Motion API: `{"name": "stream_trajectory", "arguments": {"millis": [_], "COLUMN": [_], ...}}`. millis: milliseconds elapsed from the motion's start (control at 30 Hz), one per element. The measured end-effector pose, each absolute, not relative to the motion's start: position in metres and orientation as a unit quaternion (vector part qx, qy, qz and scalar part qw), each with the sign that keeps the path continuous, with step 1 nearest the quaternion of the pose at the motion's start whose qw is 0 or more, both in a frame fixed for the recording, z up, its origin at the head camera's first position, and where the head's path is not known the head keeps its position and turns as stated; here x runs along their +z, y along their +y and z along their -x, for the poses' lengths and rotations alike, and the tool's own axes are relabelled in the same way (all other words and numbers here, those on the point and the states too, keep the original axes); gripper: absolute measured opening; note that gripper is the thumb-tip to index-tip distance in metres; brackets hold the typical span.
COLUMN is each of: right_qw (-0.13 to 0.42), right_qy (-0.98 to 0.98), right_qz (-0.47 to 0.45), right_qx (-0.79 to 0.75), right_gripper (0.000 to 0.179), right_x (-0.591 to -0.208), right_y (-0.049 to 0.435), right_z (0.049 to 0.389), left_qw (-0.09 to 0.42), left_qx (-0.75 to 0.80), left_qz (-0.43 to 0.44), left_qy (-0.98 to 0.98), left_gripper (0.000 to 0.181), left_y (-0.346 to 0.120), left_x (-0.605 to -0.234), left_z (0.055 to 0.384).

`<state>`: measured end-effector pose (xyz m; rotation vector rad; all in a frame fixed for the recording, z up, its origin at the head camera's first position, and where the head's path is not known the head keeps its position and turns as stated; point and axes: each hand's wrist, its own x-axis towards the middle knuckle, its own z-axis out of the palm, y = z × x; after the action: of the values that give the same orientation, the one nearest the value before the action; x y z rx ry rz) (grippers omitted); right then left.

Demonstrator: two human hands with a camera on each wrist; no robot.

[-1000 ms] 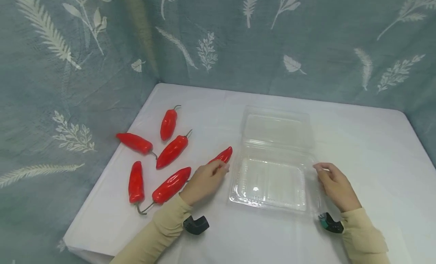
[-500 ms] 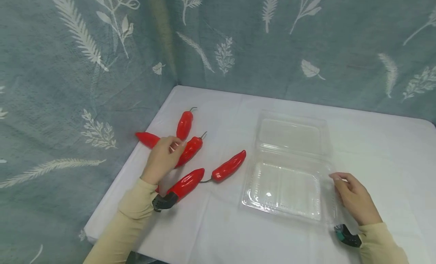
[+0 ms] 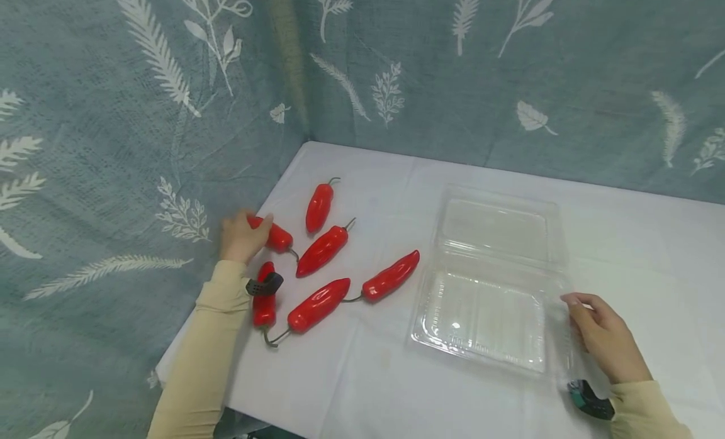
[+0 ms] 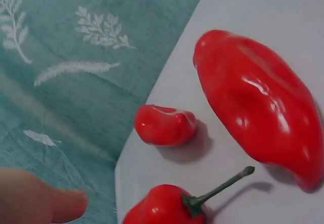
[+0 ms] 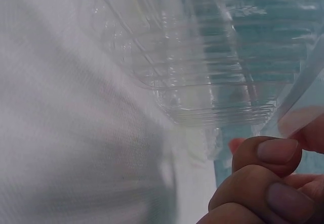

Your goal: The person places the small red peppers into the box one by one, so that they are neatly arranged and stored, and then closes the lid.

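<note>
My left hand (image 3: pixel 245 236) is at the table's left edge, over the tip end of a red pepper (image 3: pixel 279 239). Its thumb and fingers lie on either side of that pepper. In the left wrist view the thumb (image 4: pixel 48 198) stretches out, apart from the stemmed pepper (image 4: pixel 162 206). The clear plastic clamshell container (image 3: pixel 481 319) lies unfolded, its lid (image 3: pixel 495 225) towards the back. On its right side, my right hand (image 3: pixel 608 335) pinches the rim; the right wrist view shows curled fingers at the clear plastic (image 5: pixel 202 82).
Several other red peppers lie on the white tablecloth (image 3: pixel 362 376): one farther back (image 3: pixel 320 206), one in the middle (image 3: pixel 323 250), one beneath the left wrist (image 3: pixel 264 307), two nearer the container (image 3: pixel 319 305). A patterned curtain (image 3: pixel 141 143) borders the table.
My left hand has moved left, from the pepper beside the container, across the others, to the leftmost pepper. The right hand stays at the container's rim. The head view has shifted left.
</note>
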<state>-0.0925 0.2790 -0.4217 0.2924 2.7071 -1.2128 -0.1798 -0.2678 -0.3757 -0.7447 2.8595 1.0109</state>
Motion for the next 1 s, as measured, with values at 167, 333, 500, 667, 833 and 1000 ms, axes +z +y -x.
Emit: {"name": "stream_trajectory", "arguments": {"millis": [167,333,500,667,833,1000], "right_qw": [0.083,0.102,0.100,0.076,0.071,0.081], "right_qy": [0.907,0.905,0.904,0.906,0.906,0.906], "right_qz": [-0.099,-0.116,-0.124,-0.109,-0.105,-0.115], "right_qx": [-0.402,-0.396,-0.397,-0.403,-0.405,-0.398], "right_gripper": [0.052,0.055,0.058,0.053,0.053,0.060], "right_x": [-0.422,-0.424,-0.425,-0.426,-0.426,-0.426], "right_y": [0.283,0.284,0.283,0.284,0.283,0.281], "right_z": [0.092,0.088,0.087,0.087,0.091,0.095], "left_qw": [0.048,0.073,0.072,0.063,0.064,0.074], "left_qx": [0.345,0.346,0.348,0.344,0.351,0.356], "left_qz": [0.248,0.247,0.249,0.237,0.229,0.220], "left_qy": [0.904,0.902,0.901,0.906,0.906,0.905], "left_gripper": [0.074,0.081,0.082,0.083,0.084,0.086], "left_y": [-0.269,-0.267,-0.262,-0.258,-0.257,-0.255], "left_x": [-0.384,-0.390,-0.394,-0.395,-0.394,-0.391], "left_z": [0.185,0.189,0.194,0.197,0.198,0.196]}}
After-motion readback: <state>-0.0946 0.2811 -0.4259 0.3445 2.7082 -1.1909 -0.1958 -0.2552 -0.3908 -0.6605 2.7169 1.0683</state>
